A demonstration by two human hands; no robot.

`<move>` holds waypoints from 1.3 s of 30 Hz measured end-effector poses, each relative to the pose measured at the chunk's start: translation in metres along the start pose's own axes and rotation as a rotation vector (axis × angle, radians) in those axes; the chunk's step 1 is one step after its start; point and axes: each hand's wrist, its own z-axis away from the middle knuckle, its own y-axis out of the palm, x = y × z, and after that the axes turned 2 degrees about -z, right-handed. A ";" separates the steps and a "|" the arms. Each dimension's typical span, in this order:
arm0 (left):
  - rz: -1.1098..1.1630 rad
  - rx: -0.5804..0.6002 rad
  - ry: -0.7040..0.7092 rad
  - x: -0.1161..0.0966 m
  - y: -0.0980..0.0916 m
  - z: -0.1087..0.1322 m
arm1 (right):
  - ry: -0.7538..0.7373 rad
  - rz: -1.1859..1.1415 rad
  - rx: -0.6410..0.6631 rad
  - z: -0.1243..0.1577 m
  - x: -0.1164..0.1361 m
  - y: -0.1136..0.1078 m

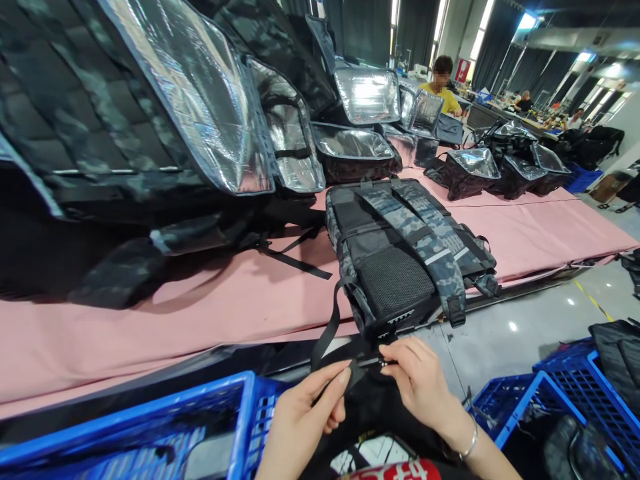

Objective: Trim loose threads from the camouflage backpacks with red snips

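A camouflage backpack [395,247] lies with its shoulder straps up at the table's near edge. Just below its bottom end, my left hand [313,407] is closed in a pinch on a dark strap end [356,375]. Close on the right, my right hand [417,377] pinches a small, thin item with a light, shiny part that points toward the strap end; its kind is too small to tell. A black webbing strap [329,333] hangs in a loop from the backpack's left side, and its lower end passes out of sight behind my left hand.
Silver-lined bags [200,100] are piled at the left and back of the pink-covered table [240,307]; more lined bags [473,167] stand farther right. Blue crates [245,413] flank me, another crate [530,400] at right. A person in yellow [443,90] is in the background.
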 end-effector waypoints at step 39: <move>0.075 0.118 -0.004 -0.031 -0.006 0.013 | 0.291 -0.389 0.085 0.005 -0.003 -0.007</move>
